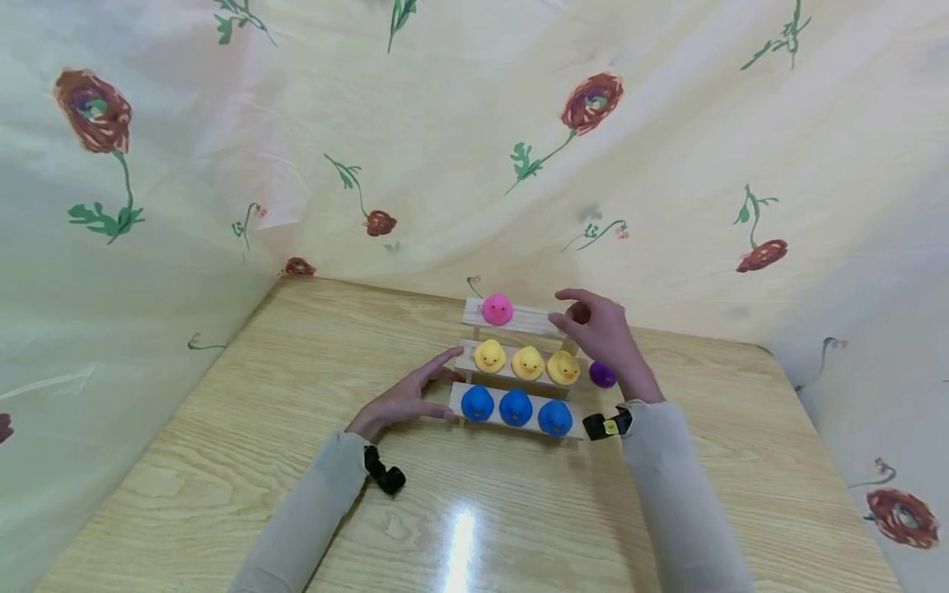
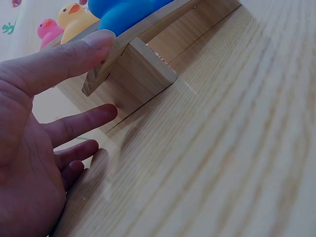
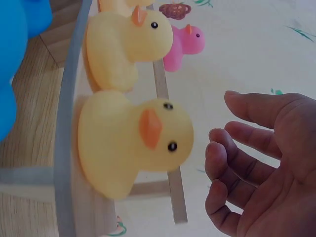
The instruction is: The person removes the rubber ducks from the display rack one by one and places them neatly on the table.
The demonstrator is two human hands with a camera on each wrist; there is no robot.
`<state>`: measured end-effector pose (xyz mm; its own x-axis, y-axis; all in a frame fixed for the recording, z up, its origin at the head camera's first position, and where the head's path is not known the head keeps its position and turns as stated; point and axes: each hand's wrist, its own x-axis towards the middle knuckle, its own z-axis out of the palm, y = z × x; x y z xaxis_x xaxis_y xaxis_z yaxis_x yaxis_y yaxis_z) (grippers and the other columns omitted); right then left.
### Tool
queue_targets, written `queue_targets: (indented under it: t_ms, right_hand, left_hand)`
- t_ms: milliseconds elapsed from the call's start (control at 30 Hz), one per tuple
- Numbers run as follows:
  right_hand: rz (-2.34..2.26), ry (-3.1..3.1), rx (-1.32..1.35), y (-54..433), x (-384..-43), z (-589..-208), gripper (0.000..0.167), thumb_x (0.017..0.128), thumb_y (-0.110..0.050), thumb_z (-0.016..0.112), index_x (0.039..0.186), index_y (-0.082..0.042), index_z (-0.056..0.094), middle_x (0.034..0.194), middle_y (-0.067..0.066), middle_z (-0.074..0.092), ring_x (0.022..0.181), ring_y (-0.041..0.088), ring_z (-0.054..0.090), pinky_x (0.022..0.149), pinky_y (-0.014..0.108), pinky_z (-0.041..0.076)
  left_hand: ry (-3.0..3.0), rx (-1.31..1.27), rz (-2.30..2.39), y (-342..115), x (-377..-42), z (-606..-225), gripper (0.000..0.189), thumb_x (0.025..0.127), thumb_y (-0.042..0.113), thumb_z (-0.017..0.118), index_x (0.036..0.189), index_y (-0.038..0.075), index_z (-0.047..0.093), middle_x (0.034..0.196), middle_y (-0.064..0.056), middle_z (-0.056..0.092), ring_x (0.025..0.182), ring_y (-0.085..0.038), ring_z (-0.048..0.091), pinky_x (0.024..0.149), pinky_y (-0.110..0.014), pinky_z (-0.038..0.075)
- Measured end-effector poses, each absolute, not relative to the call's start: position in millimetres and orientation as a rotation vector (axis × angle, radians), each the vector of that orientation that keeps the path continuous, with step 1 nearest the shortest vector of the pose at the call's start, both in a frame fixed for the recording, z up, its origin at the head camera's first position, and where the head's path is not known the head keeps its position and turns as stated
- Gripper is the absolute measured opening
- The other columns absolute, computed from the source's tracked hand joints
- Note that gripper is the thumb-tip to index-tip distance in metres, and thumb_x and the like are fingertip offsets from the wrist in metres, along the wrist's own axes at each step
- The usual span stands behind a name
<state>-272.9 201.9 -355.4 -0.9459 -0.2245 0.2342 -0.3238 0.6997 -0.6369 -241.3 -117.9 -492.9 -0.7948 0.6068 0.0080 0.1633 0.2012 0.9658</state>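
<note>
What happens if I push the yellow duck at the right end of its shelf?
The yellow duck probably won't roll far, because its head sticks out. It might topple off, since the shelf looks narrow.

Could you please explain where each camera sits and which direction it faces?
Head: on the head, looking forward and down at the wooden stand; left hand, right hand and both sleeves show.
Left wrist: on that wrist, facing the stand's end and a blue toy duck; the left hand shows at left.
Right wrist: on that wrist, facing the yellow toy ducks; the right hand shows at right.
Shared: both wrist views include the pink toy duck.
</note>
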Motion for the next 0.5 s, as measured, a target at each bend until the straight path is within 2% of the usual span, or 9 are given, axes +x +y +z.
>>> queue_targets:
  t_ms: [100, 133, 200, 233, 267, 333, 500]
  right_hand:
    - [1.089, -2.770, 0.470, 196.7, -272.8, -355.2, 0.039, 0.095, -0.016, 0.069, 0.131, -0.001, 0.062, 0.086, 0.017, 0.067, 0.073, 0.021, 0.054, 0.087, 0.047, 0.040]
    - [1.093, -2.771, 0.480, 194.8, -272.7, -354.9, 0.039, 0.095, -0.016, 0.069, 0.131, -0.001, 0.062, 0.085, 0.016, 0.066, 0.072, 0.020, 0.053, 0.086, 0.043, 0.041]
    - [1.101, -2.775, 0.497, 190.9, -272.1, -354.1, 0.040, 0.095, -0.017, 0.069, 0.131, -0.002, 0.062, 0.084, 0.015, 0.066, 0.070, 0.019, 0.053, 0.071, 0.033, 0.046]
    - [1.111, -2.775, 0.505, 188.8, -271.8, -353.8, 0.040, 0.095, -0.017, 0.069, 0.132, -0.002, 0.061, 0.084, 0.014, 0.066, 0.069, 0.019, 0.052, 0.061, 0.027, 0.043]
    - [1.118, -2.776, 0.513, 186.7, -271.6, -353.5, 0.041, 0.095, -0.017, 0.069, 0.132, -0.002, 0.061, 0.084, 0.014, 0.066, 0.069, 0.018, 0.052, 0.059, 0.024, 0.042]
    - [1.121, -2.778, 0.522, 182.5, -271.1, -353.3, 0.042, 0.095, -0.018, 0.069, 0.133, -0.003, 0.061, 0.084, 0.013, 0.066, 0.068, 0.018, 0.052, 0.057, 0.021, 0.041]
    - [1.098, -2.800, 0.519, 171.8, -271.9, -354.9, 0.042, 0.095, -0.020, 0.069, 0.133, -0.004, 0.061, 0.084, 0.012, 0.067, 0.070, 0.019, 0.053, 0.060, 0.023, 0.043]
  left_hand:
    - [2.110, 0.726, 1.619, -118.3, -240.9, -493.4, 0.099, 0.087, 0.012, 0.078, 0.160, 0.040, 0.018, 0.146, -0.014, 0.054, 0.143, -0.033, 0.041, 0.124, -0.064, 0.013]
    - [2.112, 0.728, 1.617, -118.5, -240.8, -493.8, 0.099, 0.086, 0.012, 0.078, 0.160, 0.040, 0.018, 0.146, -0.014, 0.054, 0.143, -0.033, 0.041, 0.124, -0.064, 0.013]
    - [2.115, 0.734, 1.616, -118.8, -240.4, -494.3, 0.099, 0.086, 0.013, 0.078, 0.159, 0.040, 0.018, 0.145, -0.014, 0.055, 0.143, -0.033, 0.042, 0.124, -0.064, 0.013]
    - [2.116, 0.734, 1.615, -119.0, -240.2, -494.6, 0.099, 0.086, 0.013, 0.079, 0.159, 0.041, 0.018, 0.145, -0.014, 0.055, 0.143, -0.033, 0.042, 0.124, -0.063, 0.013]
    - [2.117, 0.736, 1.616, -119.2, -240.0, -494.9, 0.099, 0.086, 0.014, 0.079, 0.159, 0.041, 0.018, 0.145, -0.014, 0.055, 0.143, -0.033, 0.042, 0.124, -0.063, 0.013]
    - [2.116, 0.741, 1.617, -119.7, -239.7, -495.6, 0.099, 0.086, 0.014, 0.079, 0.160, 0.041, 0.017, 0.145, -0.014, 0.055, 0.142, -0.033, 0.042, 0.123, -0.063, 0.014]
    - [2.116, 0.751, 1.615, -120.7, -238.8, -497.3, 0.099, 0.086, 0.014, 0.079, 0.160, 0.040, 0.017, 0.146, -0.014, 0.054, 0.142, -0.033, 0.042, 0.123, -0.063, 0.014]
